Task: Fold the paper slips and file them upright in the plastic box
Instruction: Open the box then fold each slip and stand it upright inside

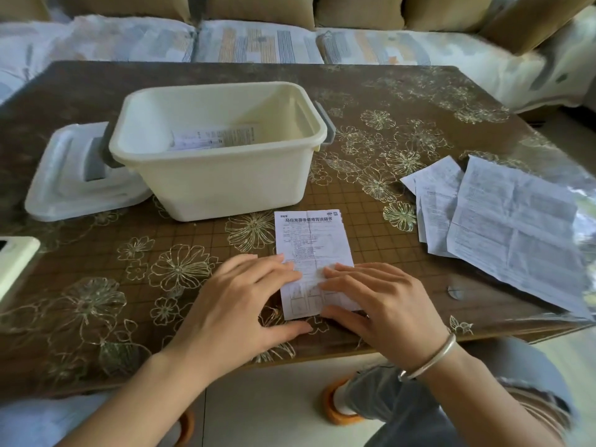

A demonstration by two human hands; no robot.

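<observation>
A printed paper slip (311, 240) lies flat on the table near its front edge. My left hand (238, 304) presses on the slip's left lower part with straight fingers. My right hand (377, 304) presses on its right lower part, thumb along the near edge. Behind the slip stands the cream plastic box (222, 185), open, with a folded slip (216, 138) leaning inside it. A loose pile of unfolded paper slips (503, 221) lies at the right of the table.
The box's white lid (64, 188) lies left of the box. A white object (16, 262) pokes in at the left edge. The table (96, 269) has a brown floral cover. A sofa (258, 43) runs behind it.
</observation>
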